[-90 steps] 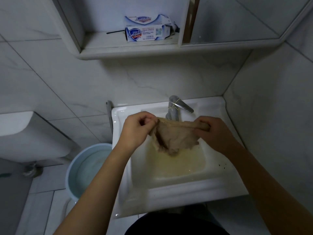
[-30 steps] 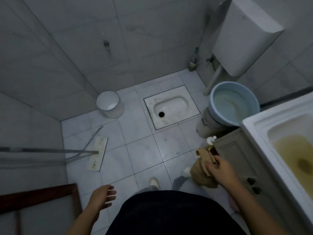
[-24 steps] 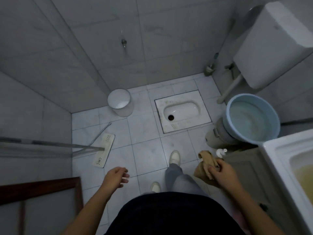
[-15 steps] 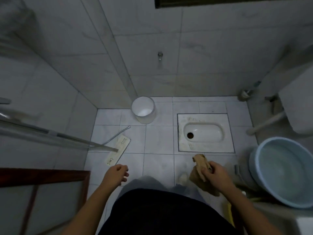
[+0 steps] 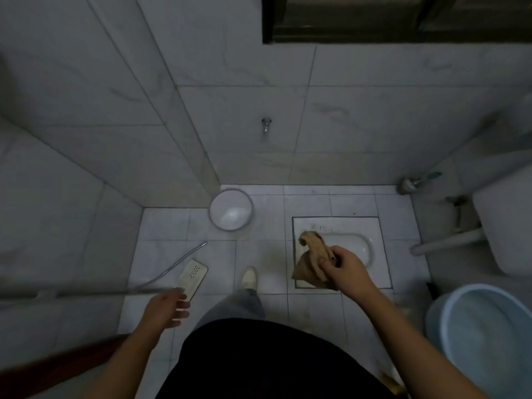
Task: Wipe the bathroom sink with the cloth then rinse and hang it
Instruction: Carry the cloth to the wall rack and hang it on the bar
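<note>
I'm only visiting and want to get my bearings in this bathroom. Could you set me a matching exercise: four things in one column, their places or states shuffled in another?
Things:
1. cloth
2. white bin
3. blue basin
4. mop head

Places or states:
A. flat on the floor, just beyond the left hand
B. gripped in the right hand
C. at the foot of the wall corner
D. at the view's lower right edge

Pairs: 1-B, 2-C, 3-D, 4-A
</note>
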`<action>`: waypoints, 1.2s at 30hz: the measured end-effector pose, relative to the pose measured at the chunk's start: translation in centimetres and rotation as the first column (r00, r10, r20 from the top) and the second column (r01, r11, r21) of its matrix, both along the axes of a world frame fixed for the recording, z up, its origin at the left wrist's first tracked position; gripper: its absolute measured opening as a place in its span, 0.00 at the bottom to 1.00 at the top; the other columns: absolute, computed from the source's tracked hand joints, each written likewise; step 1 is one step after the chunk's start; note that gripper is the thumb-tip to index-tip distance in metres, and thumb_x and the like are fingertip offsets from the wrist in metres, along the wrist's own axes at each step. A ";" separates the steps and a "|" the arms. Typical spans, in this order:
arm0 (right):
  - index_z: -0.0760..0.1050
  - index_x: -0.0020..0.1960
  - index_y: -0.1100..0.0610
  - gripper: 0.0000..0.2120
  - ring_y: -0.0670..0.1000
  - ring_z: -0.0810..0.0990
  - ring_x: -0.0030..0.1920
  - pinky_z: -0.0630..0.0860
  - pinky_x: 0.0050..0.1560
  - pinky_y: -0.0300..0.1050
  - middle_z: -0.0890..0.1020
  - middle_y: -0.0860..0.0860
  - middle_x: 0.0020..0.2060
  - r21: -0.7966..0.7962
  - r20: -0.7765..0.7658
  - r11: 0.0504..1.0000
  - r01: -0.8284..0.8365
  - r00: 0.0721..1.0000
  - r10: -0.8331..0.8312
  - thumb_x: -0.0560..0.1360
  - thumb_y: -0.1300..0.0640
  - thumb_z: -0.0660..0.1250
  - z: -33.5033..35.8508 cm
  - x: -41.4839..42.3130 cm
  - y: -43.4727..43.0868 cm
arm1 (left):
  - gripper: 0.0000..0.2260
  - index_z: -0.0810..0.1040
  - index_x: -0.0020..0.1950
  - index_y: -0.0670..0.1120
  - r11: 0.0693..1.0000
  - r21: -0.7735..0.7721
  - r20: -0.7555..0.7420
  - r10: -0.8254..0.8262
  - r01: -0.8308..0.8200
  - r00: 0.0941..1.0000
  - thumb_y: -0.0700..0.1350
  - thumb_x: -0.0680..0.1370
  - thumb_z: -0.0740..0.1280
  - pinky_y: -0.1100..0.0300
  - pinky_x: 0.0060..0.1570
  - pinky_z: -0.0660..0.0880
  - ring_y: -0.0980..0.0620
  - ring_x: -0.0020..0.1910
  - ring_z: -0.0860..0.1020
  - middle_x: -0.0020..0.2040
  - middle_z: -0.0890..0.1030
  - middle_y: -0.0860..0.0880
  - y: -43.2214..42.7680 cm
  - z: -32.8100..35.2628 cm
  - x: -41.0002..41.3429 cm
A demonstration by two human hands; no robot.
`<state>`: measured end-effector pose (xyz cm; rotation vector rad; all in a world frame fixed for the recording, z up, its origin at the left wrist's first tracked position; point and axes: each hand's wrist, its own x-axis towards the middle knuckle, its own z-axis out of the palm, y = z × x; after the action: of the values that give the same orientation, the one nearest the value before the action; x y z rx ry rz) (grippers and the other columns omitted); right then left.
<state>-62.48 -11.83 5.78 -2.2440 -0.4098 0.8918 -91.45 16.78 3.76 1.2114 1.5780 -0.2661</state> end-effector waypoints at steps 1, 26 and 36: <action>0.78 0.45 0.54 0.06 0.49 0.77 0.35 0.71 0.35 0.44 0.80 0.50 0.34 -0.026 -0.010 0.999 0.043 0.999 -0.043 0.77 0.53 0.68 -0.2 0.3 -0.2 | 0.10 0.80 0.51 0.37 0.999 -0.011 0.011 -0.031 0.032 0.999 0.42 0.82 0.62 0.58 0.38 0.72 0.44 0.37 0.80 0.43 0.83 0.40 1.2 0.1 2.4; 0.79 0.44 0.60 0.07 0.45 0.75 0.32 0.67 0.30 0.32 0.77 0.48 0.31 0.018 -0.056 0.644 0.765 0.644 -0.763 0.77 0.57 0.70 -1.6 12.5 -7.6 | 0.10 0.79 0.48 0.38 0.494 0.109 -0.019 -0.867 0.863 0.498 0.41 0.83 0.61 0.57 0.37 0.70 0.43 0.37 0.79 0.42 0.82 0.39 3.5 1.9 40.7; 0.78 0.45 0.57 0.05 0.46 0.76 0.34 0.68 0.33 0.34 0.78 0.49 0.34 -0.021 -0.020 0.443 0.896 0.443 -0.896 0.77 0.55 0.69 -0.4 17.1 -7.2 | 0.13 0.78 0.42 0.39 0.191 0.073 0.017 -0.982 0.979 0.190 0.41 0.83 0.60 0.57 0.37 0.70 0.45 0.34 0.77 0.39 0.81 0.41 -0.6 -1.3 58.5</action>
<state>-45.43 -19.07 5.35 -1.9902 0.8022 0.3055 -32.94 16.21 2.44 2.1474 0.4512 -1.0292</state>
